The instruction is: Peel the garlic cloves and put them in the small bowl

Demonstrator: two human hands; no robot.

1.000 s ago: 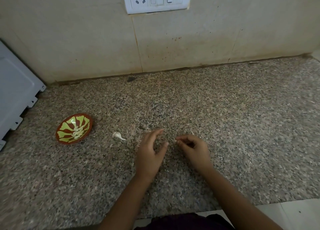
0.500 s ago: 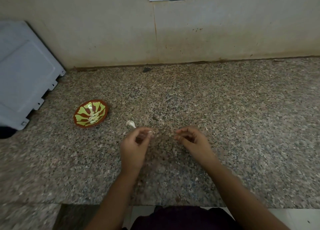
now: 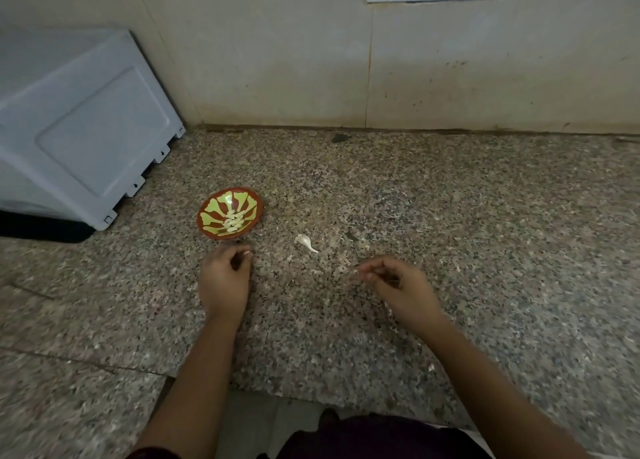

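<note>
Granite, speckled grey and brown, makes up the tabletop (image 3: 450, 216) in the head view. The bowl (image 3: 205, 213), red-brown with yellow-green petals, stands left of centre with pale peeled cloves (image 3: 233, 221) heaped in it. A loose clove (image 3: 304, 241), white with a tail, lies just right of the bowl, apart from it. The left hand (image 3: 225, 278) is just below the bowl, its fingers curled and its tips pinching a pale bit (image 3: 246, 253) too small to identify. The right hand (image 3: 398, 285) is well to the right, its fingers curled toward the thumb; whether it holds anything I cannot tell. A grey appliance (image 3: 79, 129) sits at far left.
</note>
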